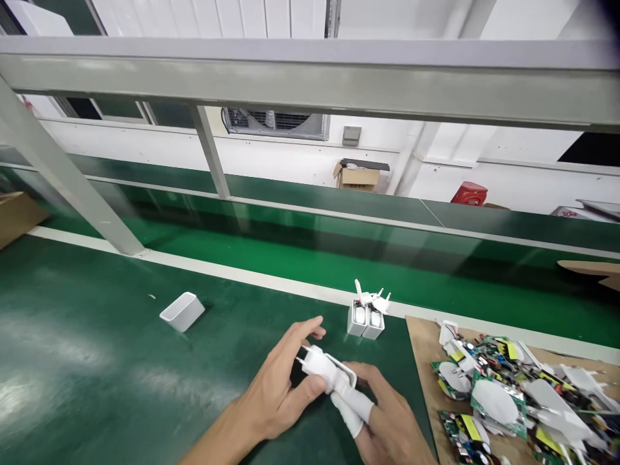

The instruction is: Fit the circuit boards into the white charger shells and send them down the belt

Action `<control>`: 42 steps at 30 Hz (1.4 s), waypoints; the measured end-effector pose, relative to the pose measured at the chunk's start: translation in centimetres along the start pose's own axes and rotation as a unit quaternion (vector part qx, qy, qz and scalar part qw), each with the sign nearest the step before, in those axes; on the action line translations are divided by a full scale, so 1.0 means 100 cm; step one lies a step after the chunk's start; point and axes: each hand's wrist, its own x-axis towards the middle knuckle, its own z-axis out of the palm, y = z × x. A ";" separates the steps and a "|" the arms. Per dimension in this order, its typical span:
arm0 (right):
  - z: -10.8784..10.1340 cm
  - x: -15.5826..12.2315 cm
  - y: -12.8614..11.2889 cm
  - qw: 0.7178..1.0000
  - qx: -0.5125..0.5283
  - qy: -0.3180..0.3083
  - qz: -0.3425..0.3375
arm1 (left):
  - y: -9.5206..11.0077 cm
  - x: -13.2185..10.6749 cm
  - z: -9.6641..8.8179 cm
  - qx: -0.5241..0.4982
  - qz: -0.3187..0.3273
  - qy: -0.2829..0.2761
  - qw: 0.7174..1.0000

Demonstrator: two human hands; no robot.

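Note:
Between my hands, above the green tabletop, is a white plug adapter [317,363] with two pins pointing left. A white rectangular rim shows on its far side; the rest is covered by fingers. My left hand [278,384] holds it by the pin end, thumb on the near side. My right hand [387,413], with white finger cots on some fingers, grips its other end. Two open white casings [365,321] with parts and plug pieces sticking out stand side by side beyond my hands. An empty white casing [184,312] lies tilted to the left.
At right, a cardboard sheet [420,355] carries a heap of circuit boards [498,400] with white plug pieces. A green conveyor belt [290,248] runs behind a pale edge strip. Overhead crosses a grey metal beam [310,87], with a slanted post [72,168] at left.

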 end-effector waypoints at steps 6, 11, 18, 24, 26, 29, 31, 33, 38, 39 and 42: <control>0.004 0.002 -0.003 1.000 0.001 0.003 0.008 | 0.002 0.001 0.002 0.014 -0.039 -0.052 0.998; 0.004 0.005 -0.003 0.999 0.027 -0.005 0.019 | -0.001 0.001 0.003 0.023 -0.046 -0.039 0.998; 0.014 0.006 -0.007 0.785 0.504 0.022 0.359 | 0.012 -0.002 0.012 0.051 0.058 -0.015 0.997; 0.009 0.012 -0.024 0.679 0.607 0.003 0.413 | 0.020 -0.001 0.018 0.100 0.192 0.065 0.974; 0.007 0.013 -0.027 0.659 0.624 -0.001 0.419 | 0.020 0.000 0.019 0.103 0.212 0.084 0.968; 0.005 0.013 -0.030 0.624 0.647 -0.009 0.439 | 0.019 0.002 0.020 0.103 0.244 0.100 0.959; 0.005 0.012 -0.029 0.625 0.640 -0.016 0.446 | 0.019 0.004 0.019 0.106 0.262 0.102 0.954; 0.007 0.012 -0.026 0.661 0.606 -0.011 0.442 | 0.019 0.005 0.016 0.113 0.268 0.096 0.952; 0.013 0.008 -0.013 0.793 0.465 0.073 0.386 | 0.010 -0.002 0.011 0.133 0.148 -0.002 0.980; 0.014 0.006 -0.011 0.826 0.430 0.076 0.356 | 0.006 -0.004 0.011 0.136 0.105 -0.021 0.985; 0.017 0.000 -0.009 0.927 0.287 0.061 0.234 | -0.006 -0.003 0.011 0.123 -0.013 -0.020 0.992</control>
